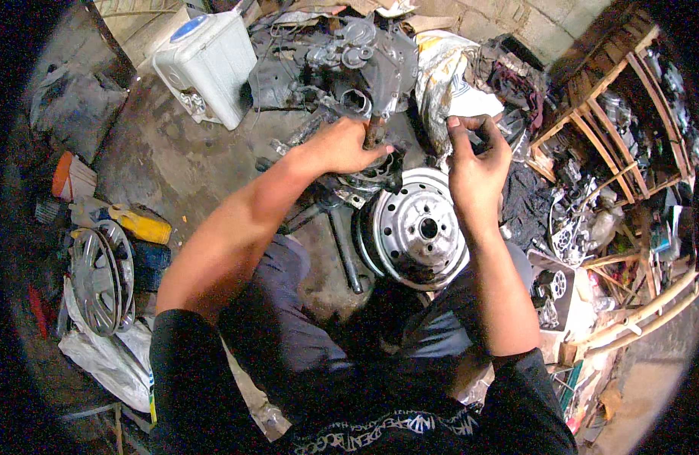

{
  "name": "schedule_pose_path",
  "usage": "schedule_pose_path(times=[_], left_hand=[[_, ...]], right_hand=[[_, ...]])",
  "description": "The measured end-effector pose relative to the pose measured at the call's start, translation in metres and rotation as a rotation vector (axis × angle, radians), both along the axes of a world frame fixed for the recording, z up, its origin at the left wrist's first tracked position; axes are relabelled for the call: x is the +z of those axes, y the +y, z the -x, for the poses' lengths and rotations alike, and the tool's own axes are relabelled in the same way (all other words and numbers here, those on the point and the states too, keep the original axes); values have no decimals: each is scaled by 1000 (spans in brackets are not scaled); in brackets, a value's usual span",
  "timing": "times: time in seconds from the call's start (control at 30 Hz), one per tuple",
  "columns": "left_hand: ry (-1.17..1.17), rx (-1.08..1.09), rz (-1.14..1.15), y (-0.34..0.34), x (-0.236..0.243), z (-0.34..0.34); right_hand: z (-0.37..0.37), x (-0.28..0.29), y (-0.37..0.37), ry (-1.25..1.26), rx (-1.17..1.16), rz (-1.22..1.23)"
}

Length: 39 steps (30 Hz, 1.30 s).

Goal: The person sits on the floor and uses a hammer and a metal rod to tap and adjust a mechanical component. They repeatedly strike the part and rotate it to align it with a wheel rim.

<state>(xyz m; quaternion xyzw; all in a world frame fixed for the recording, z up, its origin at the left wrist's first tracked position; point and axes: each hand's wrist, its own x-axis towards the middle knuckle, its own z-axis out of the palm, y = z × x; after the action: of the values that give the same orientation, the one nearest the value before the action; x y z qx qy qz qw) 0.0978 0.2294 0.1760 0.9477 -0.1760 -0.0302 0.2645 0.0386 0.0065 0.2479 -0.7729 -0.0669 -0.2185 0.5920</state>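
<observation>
A greasy engine or gearbox assembly (pixel 364 64) with round metal housings stands in front of me. My left hand (pixel 345 149) is at its near side, curled around a short dark metal rod (pixel 375 130), with the thumb pointing right. Some of its fingers are hidden. My right hand (pixel 482 163) is raised to the right, thumb and index finger bent toward each other in a pinch; anything between them is too small to make out. Behind it is a white sack (pixel 448 64). Between my knees a silver wheel rim (pixel 425 227) lies beside a dark metal bar (pixel 345 250).
A white plastic container with a blue cap (pixel 205 68) stands at the far left. Wheel covers (pixel 99 280) and a yellow object (pixel 141 224) lie to the left. On the right, a wooden rack (pixel 622 129) and piles of metal parts (pixel 584 220) crowd the floor.
</observation>
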Motion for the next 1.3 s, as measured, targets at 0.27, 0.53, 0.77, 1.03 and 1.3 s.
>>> schedule_pose_path(times=[0.27, 0.53, 0.77, 1.03, 1.3], left_hand=[[62, -4, 23, 1, 40, 34], [-5, 63, 178, 14, 43, 39], [-42, 93, 140, 17, 34, 41], [7, 79, 169, 24, 36, 42], [62, 19, 176, 37, 27, 29]], right_hand=[[58, 72, -5, -78, 108, 179], [104, 139, -2, -85, 226, 577], [92, 135, -22, 4, 181, 703], [68, 112, -31, 20, 395, 674], [53, 84, -41, 21, 372, 536]])
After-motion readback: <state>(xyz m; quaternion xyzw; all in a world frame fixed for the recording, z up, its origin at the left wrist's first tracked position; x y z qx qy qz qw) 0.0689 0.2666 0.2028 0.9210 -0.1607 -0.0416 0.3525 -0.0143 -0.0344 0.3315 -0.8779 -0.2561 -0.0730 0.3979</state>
